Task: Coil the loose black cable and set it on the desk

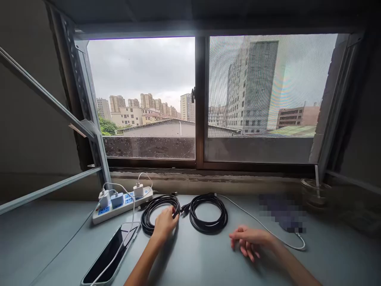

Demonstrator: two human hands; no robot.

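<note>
The left ring of black cord [145,217] lies flat on the counter [193,264], and the right ring of black cord [208,229] lies just beside it. The left grip [164,221] touches the left ring, its fingers bent over the right side. I cannot tell if they squeeze it. The right grip [250,238] is loosely open with nothing in it, near the right ring.

Each ring looks light, smooth and bendy, with a bit of spring. It should not break easily, but the loops could slide apart or flop if only one is picked up. A good place to hold is the thick side, with all the loops pinched together. The plug ends [185,209] between the rings are hard and may dangle or catch, so they make a poor handle.
</note>
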